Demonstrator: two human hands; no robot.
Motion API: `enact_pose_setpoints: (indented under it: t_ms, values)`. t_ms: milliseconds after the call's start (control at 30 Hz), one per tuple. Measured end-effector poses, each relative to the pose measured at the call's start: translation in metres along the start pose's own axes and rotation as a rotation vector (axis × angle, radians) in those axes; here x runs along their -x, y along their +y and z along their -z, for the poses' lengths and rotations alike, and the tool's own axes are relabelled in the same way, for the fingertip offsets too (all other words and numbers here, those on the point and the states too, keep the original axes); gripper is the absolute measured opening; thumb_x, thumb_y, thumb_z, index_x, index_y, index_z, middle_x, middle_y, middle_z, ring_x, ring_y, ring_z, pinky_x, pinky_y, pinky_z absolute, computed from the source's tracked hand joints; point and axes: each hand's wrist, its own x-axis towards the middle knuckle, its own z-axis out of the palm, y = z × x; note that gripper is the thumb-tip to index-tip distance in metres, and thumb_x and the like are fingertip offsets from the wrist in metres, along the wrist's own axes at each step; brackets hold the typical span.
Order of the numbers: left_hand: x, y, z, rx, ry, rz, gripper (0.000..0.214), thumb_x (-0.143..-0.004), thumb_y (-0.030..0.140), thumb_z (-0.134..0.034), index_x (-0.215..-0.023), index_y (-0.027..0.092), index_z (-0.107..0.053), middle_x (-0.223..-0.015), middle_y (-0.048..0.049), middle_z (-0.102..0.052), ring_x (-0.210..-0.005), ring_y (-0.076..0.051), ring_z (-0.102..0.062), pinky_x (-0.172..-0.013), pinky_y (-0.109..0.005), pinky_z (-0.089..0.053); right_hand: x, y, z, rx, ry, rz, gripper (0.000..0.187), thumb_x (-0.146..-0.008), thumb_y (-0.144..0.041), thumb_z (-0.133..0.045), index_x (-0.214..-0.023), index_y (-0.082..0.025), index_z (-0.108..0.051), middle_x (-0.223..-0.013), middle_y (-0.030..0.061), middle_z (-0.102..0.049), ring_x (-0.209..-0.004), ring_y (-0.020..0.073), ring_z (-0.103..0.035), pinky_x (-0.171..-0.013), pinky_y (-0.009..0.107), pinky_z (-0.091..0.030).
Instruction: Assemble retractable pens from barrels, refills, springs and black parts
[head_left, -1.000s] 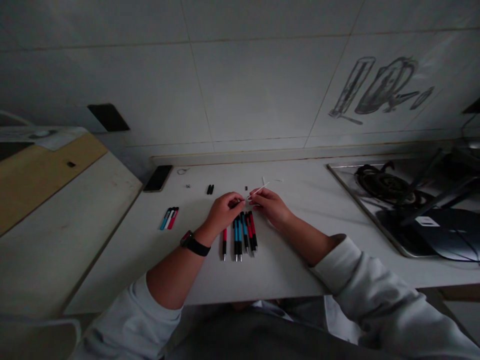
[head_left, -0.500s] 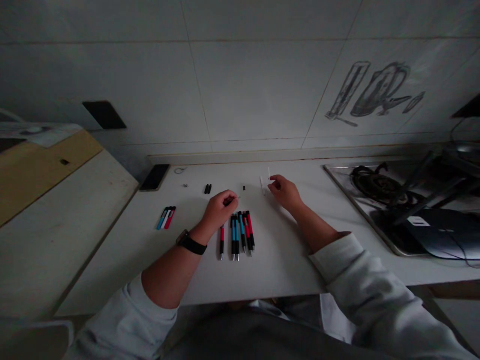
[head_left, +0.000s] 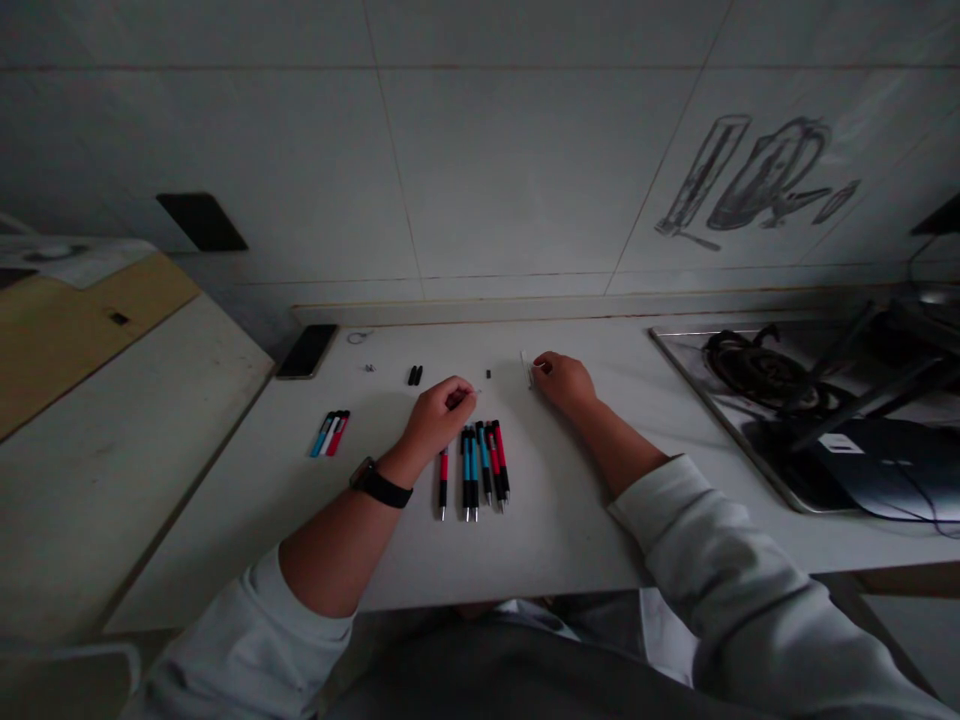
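Observation:
My left hand (head_left: 444, 408) is closed in a pinch above the pens. A tiny thin tip pokes out from its fingertips, too small to name. Just below it lies a row of several click pens (head_left: 470, 475) with red or blue barrels and black grips. My right hand (head_left: 564, 382) has its thumb and forefinger together at a thin white pen refill, mostly hidden by the fingers. Another slim white refill (head_left: 525, 366) lies just left of those fingertips. Between the hands sits a small black piece (head_left: 488, 374).
Left on the white counter (head_left: 247, 540) are blue, white and red pen barrels (head_left: 330, 433), two black grips (head_left: 415, 375), small metal bits (head_left: 369, 368) and a phone (head_left: 308, 351). A gas stove (head_left: 757, 400) with a dark pan stands at right; a tiled wall rises behind.
My right hand has moved slightly left and its fingers have closed at the white refill that stood out beyond them. My left hand has stayed nearly still. The view has shifted slightly.

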Motion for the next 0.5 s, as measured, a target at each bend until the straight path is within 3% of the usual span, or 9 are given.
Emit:
enact_pose_setpoints:
  t_ms: [233, 500]
  values:
    - [0.0, 0.0049, 0.0018, 0.001, 0.008, -0.003, 0.008, -0.089, 0.027, -0.063, -0.087, 0.021, -0.066, -0.08, 0.0, -0.068, -0.076, -0.015, -0.064, -0.074, -0.028, -0.05, 0.0044, 0.0044, 0.0006, 0.062, -0.003, 0.119, 0.029, -0.096, -0.027, -0.059, -0.116, -0.024, -0.081, -0.113, 0.0111, -0.075, -0.099, 0.0232, -0.069, -0.086, 0.031, -0.051]
    - [-0.0005, 0.0066, 0.002, 0.008, -0.004, 0.008, 0.006, -0.089, 0.024, -0.063, -0.086, 0.02, -0.066, -0.08, 0.0006, -0.068, -0.076, -0.014, -0.064, -0.074, -0.027, -0.049, 0.0096, 0.0017, 0.0021, 0.047, -0.031, 0.151, 0.028, -0.096, -0.028, -0.06, -0.115, -0.022, -0.081, -0.113, 0.0129, -0.073, -0.096, 0.0237, -0.069, -0.086, 0.032, -0.05]
